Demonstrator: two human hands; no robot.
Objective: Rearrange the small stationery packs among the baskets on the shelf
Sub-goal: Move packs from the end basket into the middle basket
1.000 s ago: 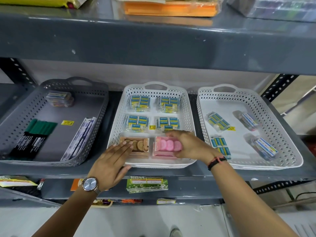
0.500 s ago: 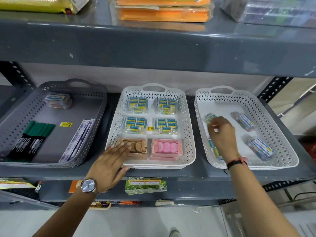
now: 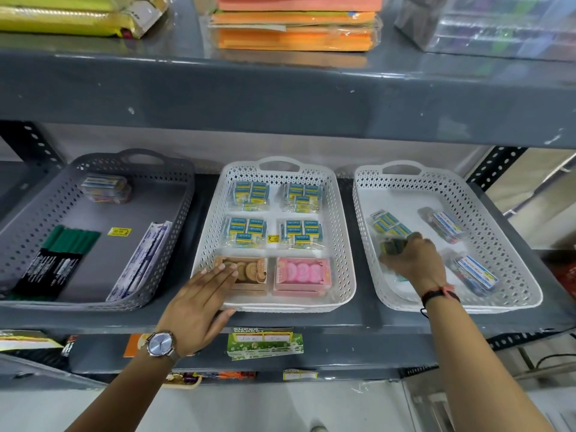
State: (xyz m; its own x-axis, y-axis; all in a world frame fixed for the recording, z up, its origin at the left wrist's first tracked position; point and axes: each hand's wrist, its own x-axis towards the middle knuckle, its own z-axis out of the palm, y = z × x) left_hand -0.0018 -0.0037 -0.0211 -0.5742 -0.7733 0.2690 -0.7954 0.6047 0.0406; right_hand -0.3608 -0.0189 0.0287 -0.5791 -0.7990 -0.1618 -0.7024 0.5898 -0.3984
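Note:
Three baskets stand on the grey shelf. The middle white basket (image 3: 346, 244) holds several blue-and-yellow eraser packs (image 3: 246, 229), a brown box (image 3: 252, 271) and a pink box (image 3: 302, 274). My left hand (image 3: 199, 304) lies flat over that basket's front left rim, fingertips on the brown box. In the right white basket (image 3: 498, 238) my right hand (image 3: 414, 260) curls around a blurred eraser pack (image 3: 393, 246). Another eraser pack (image 3: 389, 222) lies just behind it. Two clear packs with blue labels (image 3: 445, 226) (image 3: 473, 272) sit to its right.
The grey basket (image 3: 174, 244) on the left holds green markers (image 3: 62, 251), a long white pack (image 3: 146, 260) and a small clear pack (image 3: 106, 188). A shelf overhead carries orange and yellow packets. Price tags hang on the shelf's front edge.
My right hand left the pink box, crossed into the right basket and closed on an eraser pack there. My left hand stayed on the brown box.

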